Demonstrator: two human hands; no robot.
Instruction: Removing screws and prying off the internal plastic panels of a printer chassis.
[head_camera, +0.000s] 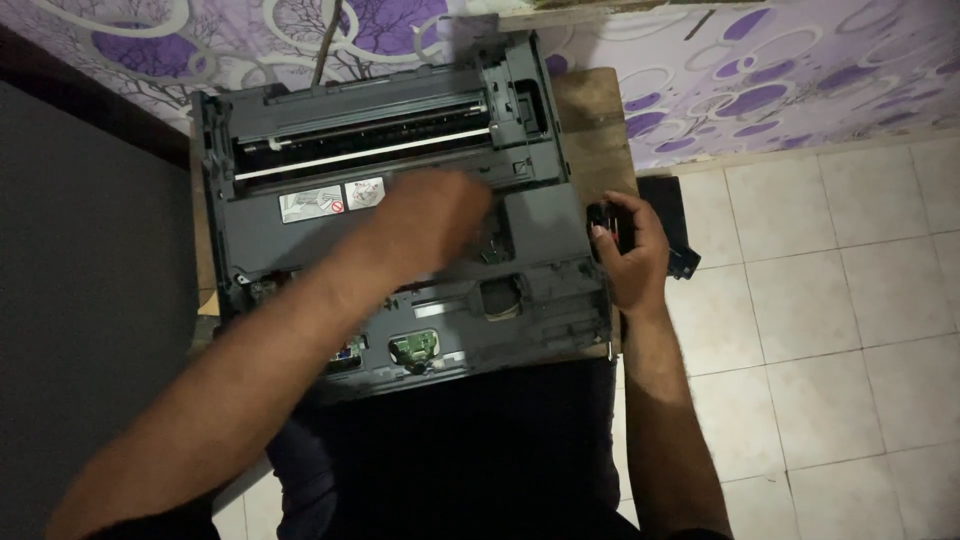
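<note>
An opened dark grey printer (400, 200), its cover removed, is seen lying on a small wooden table (598, 130) set against a wall papered with purple and white circles (780, 80). Two labels are stuck side by side on the printer's upper deck, just below a bright metal rod (360, 158) that runs across the machine: a pale rectangular label (311, 205) with a small red prohibition mark at its right end, and beside it a smaller white, nearly square label (364, 192) bearing grey diagram lines. A small green circuit board (414, 348) is exposed near the printer's front edge. The left hand (430, 225) is laid over the middle of the deck, just right of the two labels; it is blurred, and the spread of its fingers cannot be told, nor whether anything is gripped beneath it. The right hand (630, 250) is held at the printer's right side, its fingers curled closely around a small black part (604, 222) that is kept just beside the casing. A flat black object (668, 205) is seen behind this hand, lying on the pale tiled floor (850, 320) next to the table.
</note>
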